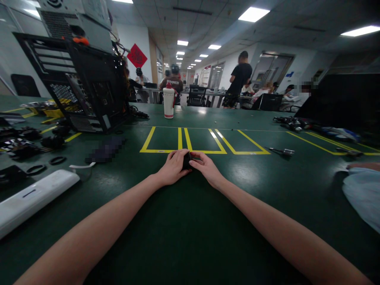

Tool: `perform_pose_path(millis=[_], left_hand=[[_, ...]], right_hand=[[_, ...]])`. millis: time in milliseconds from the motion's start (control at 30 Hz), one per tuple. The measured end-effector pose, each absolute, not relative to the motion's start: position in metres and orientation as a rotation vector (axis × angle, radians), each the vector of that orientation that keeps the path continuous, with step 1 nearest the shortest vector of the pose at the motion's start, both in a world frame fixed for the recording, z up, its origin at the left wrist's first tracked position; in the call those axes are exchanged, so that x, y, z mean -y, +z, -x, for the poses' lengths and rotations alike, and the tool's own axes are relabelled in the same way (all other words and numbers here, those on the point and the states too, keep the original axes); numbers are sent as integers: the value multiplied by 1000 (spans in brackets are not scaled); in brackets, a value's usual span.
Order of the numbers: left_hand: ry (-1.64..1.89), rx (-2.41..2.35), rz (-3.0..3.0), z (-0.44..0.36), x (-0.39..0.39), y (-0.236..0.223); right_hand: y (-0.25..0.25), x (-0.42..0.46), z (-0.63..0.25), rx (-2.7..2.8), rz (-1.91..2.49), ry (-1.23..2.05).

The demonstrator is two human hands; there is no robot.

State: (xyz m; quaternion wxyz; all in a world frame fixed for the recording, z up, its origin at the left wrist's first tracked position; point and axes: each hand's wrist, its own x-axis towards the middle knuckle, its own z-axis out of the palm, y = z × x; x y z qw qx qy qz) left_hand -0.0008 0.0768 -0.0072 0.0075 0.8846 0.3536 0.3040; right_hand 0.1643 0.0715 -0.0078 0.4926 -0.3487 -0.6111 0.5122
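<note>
My left hand and right hand together hold one black part, well short of the desk's far edge; one cup stands nearer that edge. Tools right of hands: one.

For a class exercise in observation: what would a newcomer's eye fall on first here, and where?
Probably the left hand and right hand meeting at a small black object, mid-picture, by the yellow outlines' near edge. Next, perhaps, the bulky black computer case at left, then the white bottle standing beyond the outlines.
</note>
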Motion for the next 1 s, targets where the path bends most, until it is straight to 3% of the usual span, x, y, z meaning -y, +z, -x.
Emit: perform_pose_path(millis=[1000], left_hand=[[937, -1122, -2778, 1, -77, -7]], right_hand=[[-9, -71, -164, 1516, 802, 1222]])
